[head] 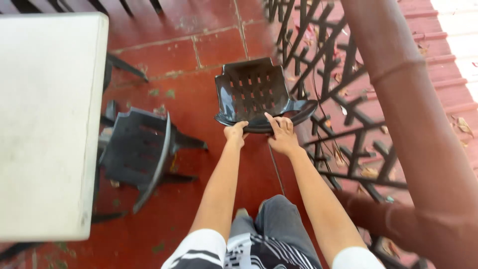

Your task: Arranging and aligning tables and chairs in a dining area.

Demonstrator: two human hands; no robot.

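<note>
Black plastic chair (254,92) hangs above the red tiled floor (199,55), both hands' grip clamped on its near rim: left hand (235,133), right hand (283,134). Close beside the railing (343,99), it could snag a leg there and twist loose.

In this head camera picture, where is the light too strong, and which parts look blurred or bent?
Head view: the white table is washed out by glare, and the top right corner is overexposed by sun; the red post near the lens is soft and bows from wide-angle distortion; both hands, left hand and right hand, and the dark chair they grip are fairly sharp in even shade.
</note>
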